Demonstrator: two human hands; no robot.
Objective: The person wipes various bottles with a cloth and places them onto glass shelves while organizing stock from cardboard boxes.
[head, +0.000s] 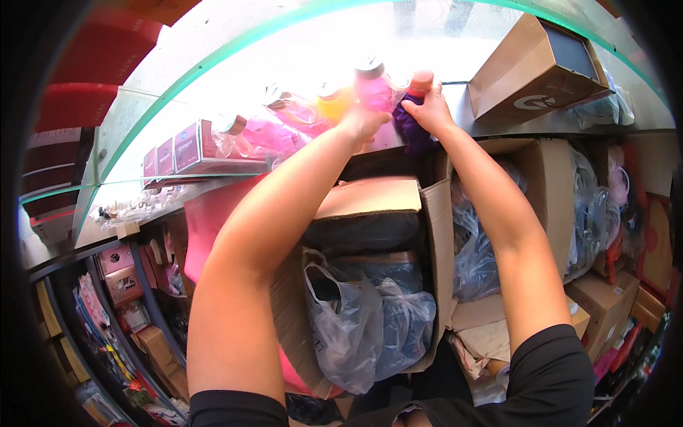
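Note:
My left hand (365, 124) is at a pink bottle-like container (372, 88) with a silvery cap, its fingers curled at the lower part; glare blurs the contact. My right hand (429, 111) grips a dark purple cloth-like item (411, 125), its fingers near a reddish cap (421, 81) just above. Left of my left hand, a yellow item (333, 104) and pink items (272, 131) in clear plastic stand in a row on the bright shelf. Below my hands, an open cardboard box (440, 240) holds knotted translucent plastic bags (347, 325).
A tilted brown carton (533, 74) stands on the shelf at right. Maroon boxes (187, 149) sit at left behind a green-edged glass pane (160, 112). Another open carton (555, 213) with plastic bags is at right. Packed shelves (139, 277) lie at lower left.

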